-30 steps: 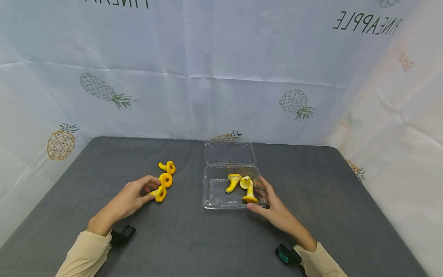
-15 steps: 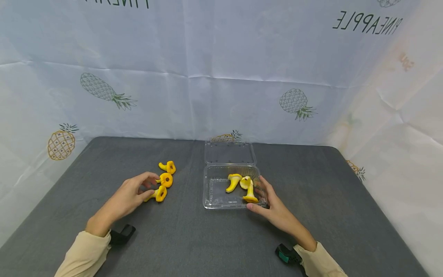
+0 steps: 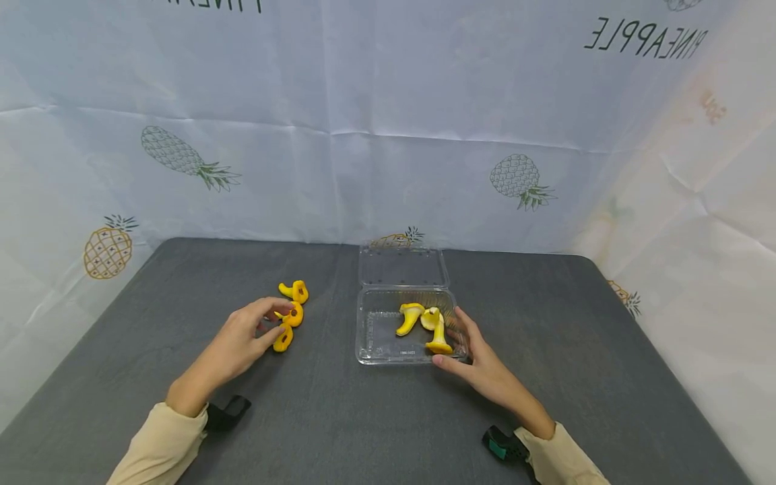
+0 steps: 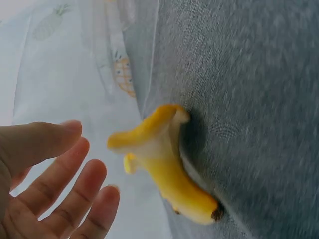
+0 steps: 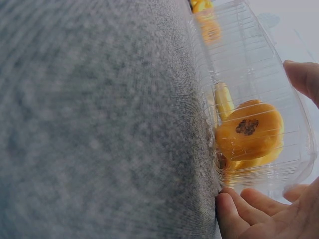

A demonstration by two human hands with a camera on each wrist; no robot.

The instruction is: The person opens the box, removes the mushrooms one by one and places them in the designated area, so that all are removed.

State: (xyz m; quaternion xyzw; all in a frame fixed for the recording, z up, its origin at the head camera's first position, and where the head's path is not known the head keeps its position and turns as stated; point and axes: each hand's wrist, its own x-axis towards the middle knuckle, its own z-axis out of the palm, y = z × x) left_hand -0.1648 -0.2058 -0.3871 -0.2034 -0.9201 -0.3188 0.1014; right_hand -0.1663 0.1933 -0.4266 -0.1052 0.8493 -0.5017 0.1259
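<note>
My left hand (image 3: 242,340) hovers by a short row of yellow chanterelle mushrooms, its fingertips beside the middle mushroom (image 3: 298,315) and its thumb close to the nearest one (image 3: 279,345). Both stems are partly hidden by the hand. In the left wrist view, thumb and fingers are spread apart with nothing between them, beside a mushroom (image 4: 174,184) lying on the table. The farthest mushroom (image 3: 294,292) lies just beyond. My right hand (image 3: 481,367) grips the right front corner of a clear plastic container (image 3: 378,345), thumb in front and fingers along its side.
Inside the container, toward its right half, lie a curved mushroom (image 3: 409,319), and a mushroom with its cap down (image 3: 439,340) beside a paler one (image 3: 430,317). The lid (image 3: 403,268) stands open behind. A pineapple-print curtain (image 3: 364,168) hangs along the table's back edge.
My left hand has left the nearest mushroom's stem, first drawing slightly back, then shifting right and away toward the middle mushroom. The right hand and container have stayed in place.
</note>
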